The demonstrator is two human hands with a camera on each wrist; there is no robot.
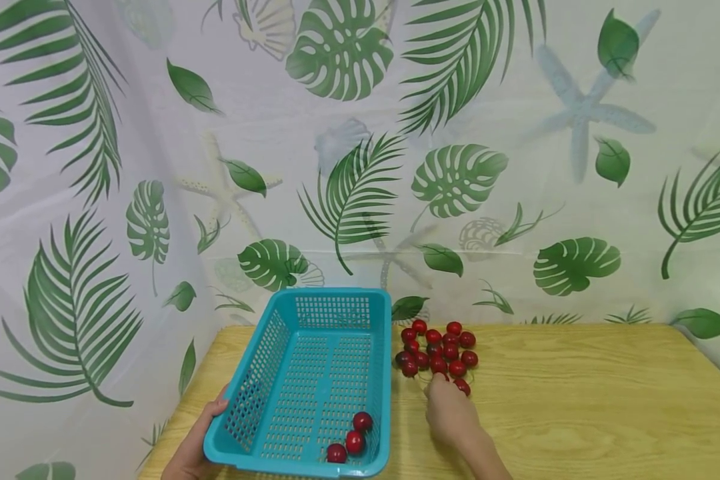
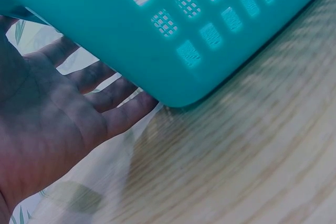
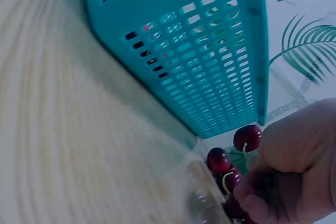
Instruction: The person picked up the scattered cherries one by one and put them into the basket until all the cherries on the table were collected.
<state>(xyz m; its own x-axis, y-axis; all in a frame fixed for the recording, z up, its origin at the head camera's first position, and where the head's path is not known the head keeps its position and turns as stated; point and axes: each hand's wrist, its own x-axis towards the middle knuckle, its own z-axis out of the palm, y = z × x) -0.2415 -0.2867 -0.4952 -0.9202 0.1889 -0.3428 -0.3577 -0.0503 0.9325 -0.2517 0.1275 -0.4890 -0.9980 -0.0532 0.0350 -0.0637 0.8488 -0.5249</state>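
Note:
A turquoise plastic basket (image 1: 321, 373) with perforated walls stands at the table's left, with 3 dark red cherries (image 1: 355, 441) in its near right corner. At the basket's left side is my left hand (image 1: 197, 437), its spread, nearly straight fingers (image 2: 123, 116) against the outer wall and partly hidden behind it. My right hand (image 1: 453, 410) is at the near edge of a pile of red cherries (image 1: 438, 350), right of the basket. Its curled fingers and thumb pinch at a cherry, mostly hidden by the hand. Thin pale stems show on cherries (image 3: 218, 159) beside the fingertips.
The wood-grain table (image 1: 576, 400) extends to the right of the pile. A white cloth (image 1: 474, 200) printed with green leaves and starfish hangs behind the table and along its left side. The basket's right wall (image 3: 194, 61) rises close beside the cherry pile.

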